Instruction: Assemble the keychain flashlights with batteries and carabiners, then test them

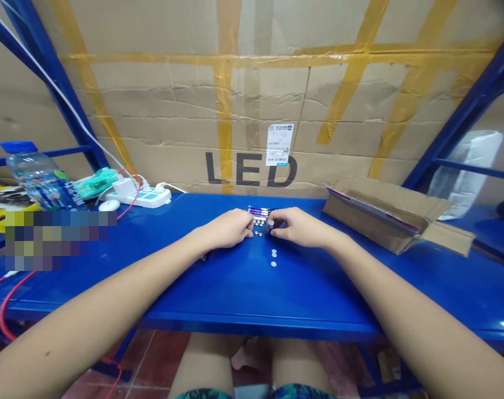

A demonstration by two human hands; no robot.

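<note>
My left hand [236, 228] is closed just left of a group of small shiny round pieces [258, 234] on the blue table. Its fingertips are pressed together, and whatever they may hold is hidden. With thumb and fingers my right hand [291, 226] grips a small dark cylinder with a pale round top [271, 224]. Between and beyond the hands lies a row of slim blue and silver tubes [258, 211], partly covered by my fingers. Several pale flat discs [274, 253] rest on the table nearer to me.
An open cardboard box [372, 221] stands at the right. To the left are a water bottle [44, 177], a white power strip [152, 198] with plugs, and a red cable [5, 310]. A large taped carton [173, 122] marked LED closes off the back of the blue table [235, 293].
</note>
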